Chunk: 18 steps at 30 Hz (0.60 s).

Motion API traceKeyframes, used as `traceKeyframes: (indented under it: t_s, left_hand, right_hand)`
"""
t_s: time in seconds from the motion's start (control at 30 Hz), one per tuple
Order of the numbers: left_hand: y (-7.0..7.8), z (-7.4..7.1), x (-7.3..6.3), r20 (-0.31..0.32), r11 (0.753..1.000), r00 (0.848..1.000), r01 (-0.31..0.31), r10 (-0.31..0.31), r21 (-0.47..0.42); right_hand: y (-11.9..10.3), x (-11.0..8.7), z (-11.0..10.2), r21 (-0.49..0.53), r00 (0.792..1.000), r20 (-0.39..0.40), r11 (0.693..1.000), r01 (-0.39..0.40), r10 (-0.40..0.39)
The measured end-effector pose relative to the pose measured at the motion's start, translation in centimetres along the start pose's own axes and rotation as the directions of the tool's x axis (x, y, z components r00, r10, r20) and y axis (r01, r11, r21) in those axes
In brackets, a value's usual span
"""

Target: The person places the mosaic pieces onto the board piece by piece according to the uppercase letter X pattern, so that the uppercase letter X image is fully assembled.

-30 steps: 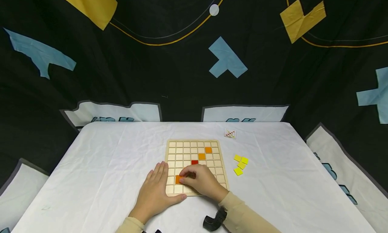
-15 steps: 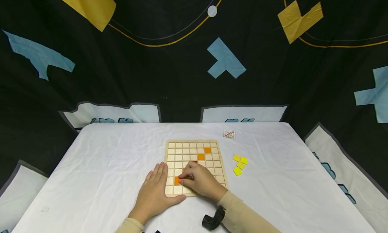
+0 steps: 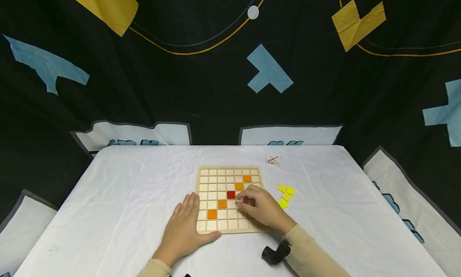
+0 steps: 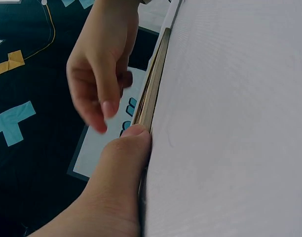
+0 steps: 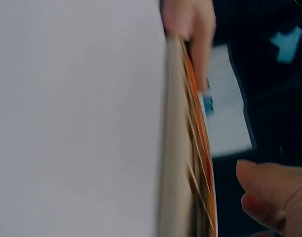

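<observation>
Centrally placed board: pale wood, ruled into squares, flat on the bench near its front side.
Orange tiles: four, seated in squares along a diagonal from lower left to upper right.
Red tile: mid-diagonal, two orange ones either side.
Right hand: above the board's right half, palm down, fingers loosely bent, thumb and forefinger apart; grip released, nothing between the fingertips.
Left hand: grip relaxed, fingers straight along the board's left edge, thumb against the near edge.
Yellow tiles: four, loosely clustered on the cloth right of the board.
Card: beyond the board's far right corner, printed with a small coloured grid, too fine to read.
Backdrop: dark, with blue and gold shapes; blue lettering-like marks along the white band, cut off and illegible.
</observation>
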<state>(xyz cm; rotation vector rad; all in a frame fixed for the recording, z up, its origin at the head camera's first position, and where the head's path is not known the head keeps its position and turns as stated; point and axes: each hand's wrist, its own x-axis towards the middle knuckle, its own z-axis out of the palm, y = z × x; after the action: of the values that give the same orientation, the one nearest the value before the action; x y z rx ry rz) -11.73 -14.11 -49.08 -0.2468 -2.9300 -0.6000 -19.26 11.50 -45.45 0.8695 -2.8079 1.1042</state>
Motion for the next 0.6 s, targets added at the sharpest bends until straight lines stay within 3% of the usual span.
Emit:
traceKeyframes:
  t_s: [0.13,0.27,0.43,0.53,0.6]
  left_hand:
    - [-0.1,0.1,0.0,-0.005,1.0,1.0,0.001,-0.001,-0.004]
    - [-0.1,0.1,0.0,-0.001,1.0,1.0,0.003,-0.003,-0.007]
    - [0.0,0.0,0.1,0.003,1.0,1.0,0.006,-0.006,-0.011]
    - [0.0,0.0,0.1,0.005,1.0,1.0,0.008,-0.008,-0.009]
    - [0.0,0.0,0.1,0.004,1.0,1.0,0.008,-0.008,-0.01]
  right_hand:
    - [2.1,-0.3,-2.3,-0.101,0.99,-0.11,0.99,-0.101,0.09]
    - [4.3,-0.5,-4.4,-0.254,0.966,-0.177,0.939,-0.232,0.191]
    - [6.6,-1.1,-6.2,-0.365,0.927,-0.192,0.853,-0.373,0.323]
    - [7.2,-1.4,-6.8,-0.379,0.913,-0.17,0.831,-0.408,0.371]
    - [7.5,-1.5,-6.9,-0.369,0.912,-0.161,0.834,-0.41,0.377]
